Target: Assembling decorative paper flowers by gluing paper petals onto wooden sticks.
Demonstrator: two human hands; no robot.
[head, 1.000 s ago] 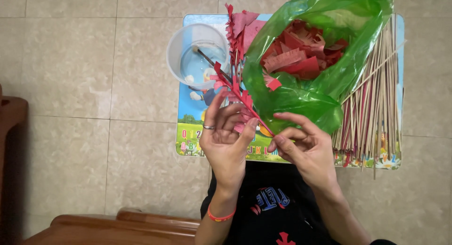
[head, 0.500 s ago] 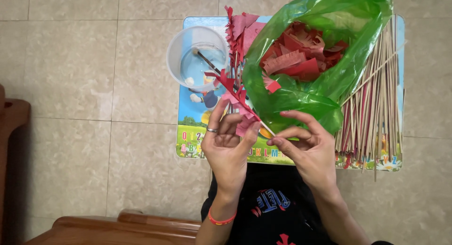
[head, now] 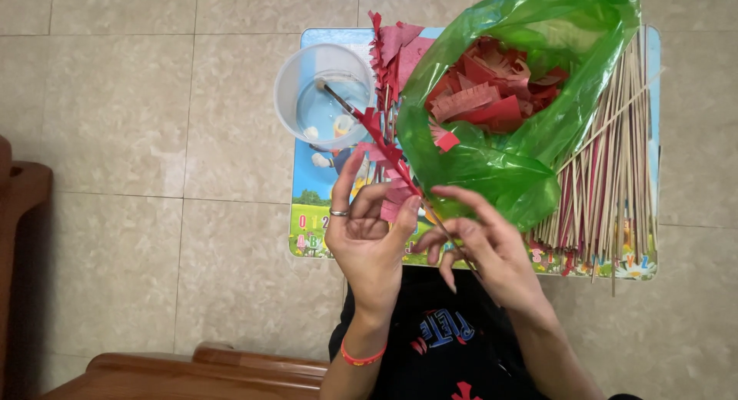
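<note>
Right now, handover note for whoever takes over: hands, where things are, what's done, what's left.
Left hand: pinches red fringed paper against a thin stick.
Right hand: fingertips grip the stick's lower end.
Small table: clear cup with brush, green bag of red paper strips, pile of bare sticks at the right edge.
Done: the stick's upper part is wrapped in paper.
Left: its lower part is bare; many sticks unwrapped.
</note>
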